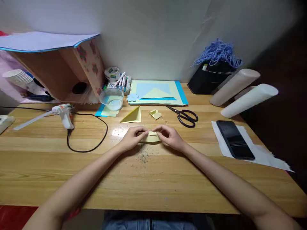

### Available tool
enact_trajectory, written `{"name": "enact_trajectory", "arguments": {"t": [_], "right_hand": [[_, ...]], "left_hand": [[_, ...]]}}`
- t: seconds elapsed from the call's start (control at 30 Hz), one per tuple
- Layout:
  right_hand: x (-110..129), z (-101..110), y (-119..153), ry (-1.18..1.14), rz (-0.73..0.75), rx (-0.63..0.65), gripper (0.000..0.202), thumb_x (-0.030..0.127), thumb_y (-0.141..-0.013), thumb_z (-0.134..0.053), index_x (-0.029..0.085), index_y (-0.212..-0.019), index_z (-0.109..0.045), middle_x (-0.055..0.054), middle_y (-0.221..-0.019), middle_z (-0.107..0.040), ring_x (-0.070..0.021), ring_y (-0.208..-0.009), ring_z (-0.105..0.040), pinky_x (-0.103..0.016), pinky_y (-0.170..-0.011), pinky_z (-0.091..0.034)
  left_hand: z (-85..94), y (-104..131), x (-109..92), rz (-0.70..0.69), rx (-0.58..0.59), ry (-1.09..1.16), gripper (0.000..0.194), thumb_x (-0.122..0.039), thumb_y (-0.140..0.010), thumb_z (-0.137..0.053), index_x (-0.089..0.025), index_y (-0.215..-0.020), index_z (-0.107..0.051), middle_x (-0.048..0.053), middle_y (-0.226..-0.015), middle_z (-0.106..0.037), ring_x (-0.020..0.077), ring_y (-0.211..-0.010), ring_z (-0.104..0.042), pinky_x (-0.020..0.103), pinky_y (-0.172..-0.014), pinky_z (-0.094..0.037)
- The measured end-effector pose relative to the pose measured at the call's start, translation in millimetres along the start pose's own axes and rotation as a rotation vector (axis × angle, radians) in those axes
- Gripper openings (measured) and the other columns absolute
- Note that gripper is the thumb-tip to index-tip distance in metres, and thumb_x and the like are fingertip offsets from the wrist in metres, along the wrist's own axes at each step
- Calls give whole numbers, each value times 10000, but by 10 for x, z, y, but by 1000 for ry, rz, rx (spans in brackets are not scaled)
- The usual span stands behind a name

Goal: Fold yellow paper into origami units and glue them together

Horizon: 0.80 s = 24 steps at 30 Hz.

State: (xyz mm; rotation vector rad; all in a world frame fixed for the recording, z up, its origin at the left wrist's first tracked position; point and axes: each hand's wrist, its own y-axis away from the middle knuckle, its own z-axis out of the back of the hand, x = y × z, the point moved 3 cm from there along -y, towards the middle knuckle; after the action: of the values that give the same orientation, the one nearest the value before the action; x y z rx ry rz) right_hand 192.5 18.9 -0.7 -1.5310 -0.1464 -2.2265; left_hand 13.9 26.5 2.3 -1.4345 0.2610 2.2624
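Between my two hands is a small pale yellow piece of paper (151, 138), with a narrow folded strip along its upper part. My left hand (133, 138) pinches its left end between thumb and fingers. At the right end, my right hand (170, 137) grips it in the same way. Just beyond my hands lie a folded yellow paper triangle (133, 116) and a small creased yellow paper scrap (155, 114). Black-handled scissors (187, 117) rest a little farther right.
A glue gun (64, 114) with a looping black cord lies left. Behind stand a cardboard box (92, 68), a clear plastic bowl (111, 99) and stacked coloured paper (181, 92). To the right are a phone (235, 139), white rolls (249, 99) and a black container (206, 80) with blue yarn.
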Motion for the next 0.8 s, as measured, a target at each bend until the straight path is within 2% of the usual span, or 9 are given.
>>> {"name": "enact_trajectory", "arguments": {"t": [0.27,0.5,0.8], "right_hand": [[-34,-4,-2,65,-11,-5,162,243,-794,-522,171,-914,-604,-43,-854,-640,-147,-761,-571,-259,-672,-429],[-29,-14,-4,96,3,13,152,296,-796,-535,166,-829,-607,-28,-768,-625,-126,-670,-538,-242,-602,-401],[-26,-35,8,175,49,56,135,289,-794,-542,167,-804,-598,-29,-752,-612,-128,-664,-528,-248,-612,-398]], "left_hand": [[-14,4,6,42,43,29,247,-343,-797,-523,-169,-906,-661,27,-911,-669,154,-846,-585,244,-763,-413],[-41,3,3,35,59,21,252,-364,-777,-547,-171,-882,-671,32,-883,-681,154,-806,-599,243,-733,-426],[-49,15,10,0,85,6,236,-361,-778,-550,-150,-773,-657,21,-768,-661,127,-708,-569,221,-659,-414]]}}
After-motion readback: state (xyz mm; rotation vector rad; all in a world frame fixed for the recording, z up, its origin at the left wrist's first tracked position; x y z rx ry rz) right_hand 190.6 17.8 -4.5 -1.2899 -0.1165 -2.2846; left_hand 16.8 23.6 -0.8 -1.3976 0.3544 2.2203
